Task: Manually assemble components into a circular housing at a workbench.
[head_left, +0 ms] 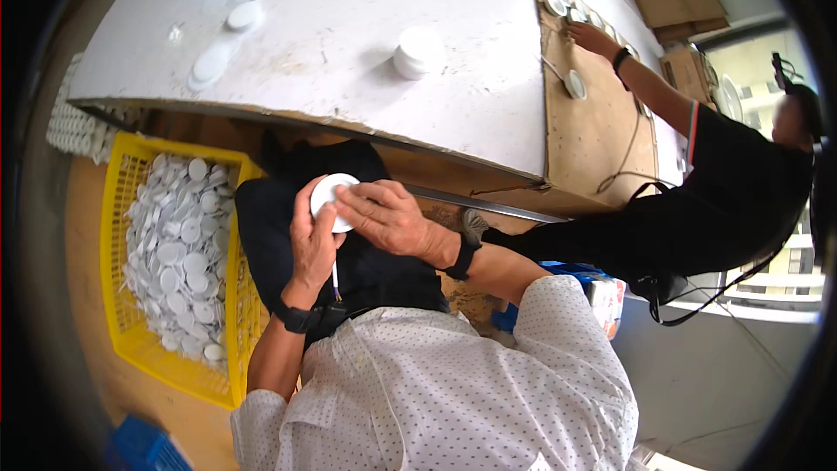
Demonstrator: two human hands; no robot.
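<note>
Above my lap I hold a white round disc-shaped fitting (326, 192) with a raised rim. My left hand (310, 242) is closed round its left and lower edge, with the thumb on its front. My right hand (391, 220) presses its fingers onto the right side of the same fitting. A short white cable (335, 277) hangs below it and ends in thin coloured wires. What lies under my right fingers is hidden.
A white table (488, 96) bears a stack of white discs (419, 52) and scattered discs (245, 16). On my left, a yellow crate (166, 375) is heaped with white round parts (179, 253). At right, a person (741, 174) reaches over round fittings on a brown board (593, 139).
</note>
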